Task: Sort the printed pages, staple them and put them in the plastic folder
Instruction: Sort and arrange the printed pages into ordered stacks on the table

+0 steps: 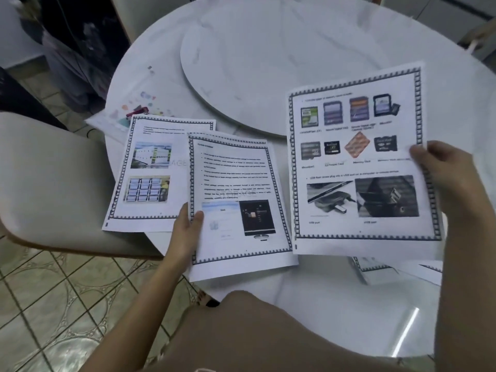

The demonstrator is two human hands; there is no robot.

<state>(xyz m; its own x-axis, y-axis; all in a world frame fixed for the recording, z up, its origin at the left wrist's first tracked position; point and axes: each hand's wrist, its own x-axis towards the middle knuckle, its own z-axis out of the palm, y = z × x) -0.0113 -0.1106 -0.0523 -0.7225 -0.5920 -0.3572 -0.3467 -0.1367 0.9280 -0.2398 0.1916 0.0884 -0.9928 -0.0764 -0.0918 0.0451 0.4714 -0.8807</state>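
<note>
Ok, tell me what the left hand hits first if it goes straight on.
Probably the left page lying on the table: the left hand, pinching the middle page, points away across its right edge. Its height above that page is unclear.

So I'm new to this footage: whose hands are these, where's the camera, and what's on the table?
No machine: one camera on a person's head looks down at their own hands. The left hand pinches a text page by its edge; the right hand holds a page of memory-card pictures. A third page lies on the white table, more pages lie below the right one, and a red stapler rests on the plastic folder, far left.
</note>
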